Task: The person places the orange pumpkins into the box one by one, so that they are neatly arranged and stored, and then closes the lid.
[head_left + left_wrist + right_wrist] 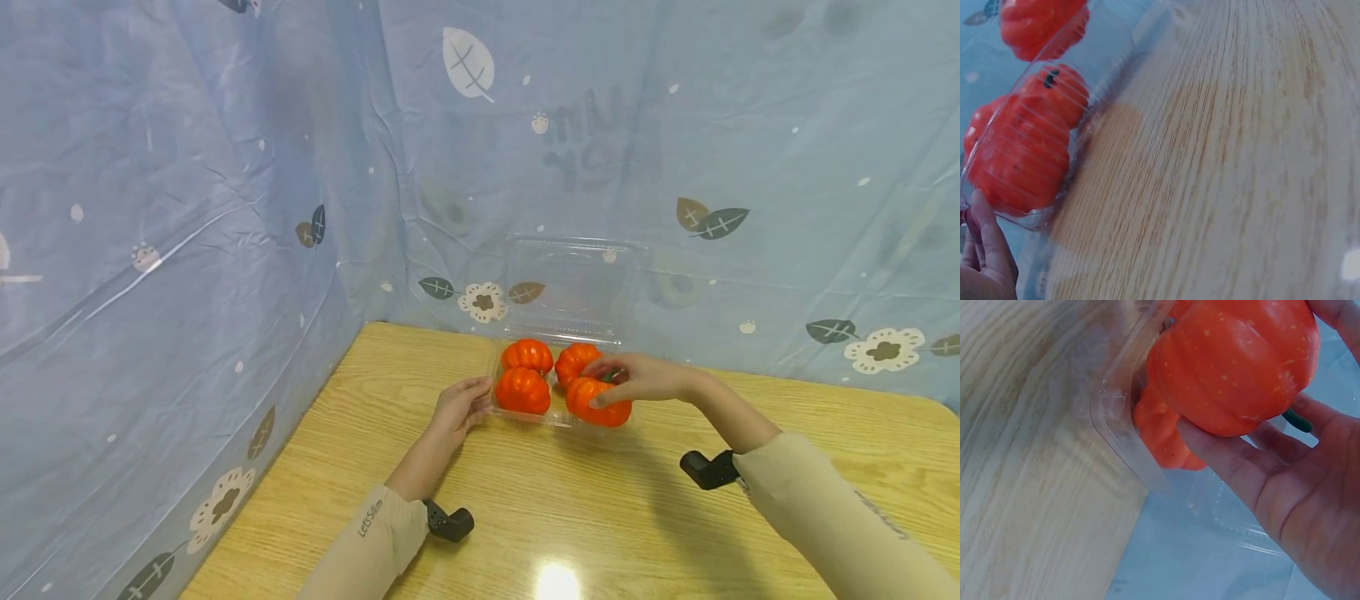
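Note:
My right hand (pixel 647 378) grips an orange toy pumpkin (pixel 600 403) with a green stem, held over the front right corner of a clear plastic box (pixel 558 422). In the right wrist view, thumb and fingers spread around this pumpkin (pixel 1235 365), its stem (pixel 1297 421) pointing toward the palm. At the box's left side, my left hand (pixel 459 407) pinches the rim, as the left wrist view also shows. Inside the box sit two pumpkins on the left, a front one (pixel 522 391) and a back one (pixel 527 355), plus another (pixel 576 362) at the back right.
The box's clear lid (pixel 573 283) stands raised at the back, close to a blue patterned cloth (pixel 750 125). Another stretch of cloth (pixel 187 208) hangs along the left table edge. Under everything lies a wood-grain table (pixel 600 517).

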Motion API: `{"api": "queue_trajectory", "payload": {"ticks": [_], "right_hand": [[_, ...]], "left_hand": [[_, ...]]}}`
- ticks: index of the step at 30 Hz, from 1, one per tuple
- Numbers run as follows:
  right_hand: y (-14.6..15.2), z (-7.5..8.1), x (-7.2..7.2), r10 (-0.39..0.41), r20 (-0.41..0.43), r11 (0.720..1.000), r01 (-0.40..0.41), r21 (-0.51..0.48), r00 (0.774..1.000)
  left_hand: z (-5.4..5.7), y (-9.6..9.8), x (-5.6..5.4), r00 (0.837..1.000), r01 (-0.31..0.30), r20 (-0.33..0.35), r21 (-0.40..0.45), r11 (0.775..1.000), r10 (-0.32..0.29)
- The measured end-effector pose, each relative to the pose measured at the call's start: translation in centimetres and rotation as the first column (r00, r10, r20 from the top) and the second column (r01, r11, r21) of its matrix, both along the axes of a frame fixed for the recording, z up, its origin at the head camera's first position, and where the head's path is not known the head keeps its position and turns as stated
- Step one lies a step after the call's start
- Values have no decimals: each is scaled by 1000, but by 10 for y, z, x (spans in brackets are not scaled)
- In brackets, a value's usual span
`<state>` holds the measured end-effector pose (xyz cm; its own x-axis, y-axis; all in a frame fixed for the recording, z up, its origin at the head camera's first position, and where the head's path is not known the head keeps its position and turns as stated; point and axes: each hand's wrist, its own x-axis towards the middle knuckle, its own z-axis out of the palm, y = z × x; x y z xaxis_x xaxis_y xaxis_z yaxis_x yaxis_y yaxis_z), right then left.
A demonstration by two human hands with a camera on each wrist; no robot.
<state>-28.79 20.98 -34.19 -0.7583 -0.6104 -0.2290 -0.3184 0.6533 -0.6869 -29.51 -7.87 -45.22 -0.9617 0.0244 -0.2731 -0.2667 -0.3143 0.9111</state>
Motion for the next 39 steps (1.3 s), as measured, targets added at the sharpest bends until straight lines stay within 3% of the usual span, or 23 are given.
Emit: {"api": "queue_trajectory", "payload": {"ticks": [14,17,25,32,39], "right_hand": [[-7,-17,-7,-78,16,997,78,9,997],[-9,-23,-9,-73,-23,997,72,-21,997],[-11,-36,-9,-85,56,987,91,-130,995],[-8,-38,-5,-79,-73,991,70,-116,994],[-5,-36,2,-125,-159,987,106,-123,979]], "left_hand": [[0,1,0,1000,-4,5,-8,1000,4],[0,1,0,1000,-1,4,-9,1000,2],[-2,0,-1,1000,5,1,-8,1000,-5],[-1,1,-1,1000,-6,2,-7,1000,6],[0,0,0,1000,2,-3,-5,1000,-2]]}}
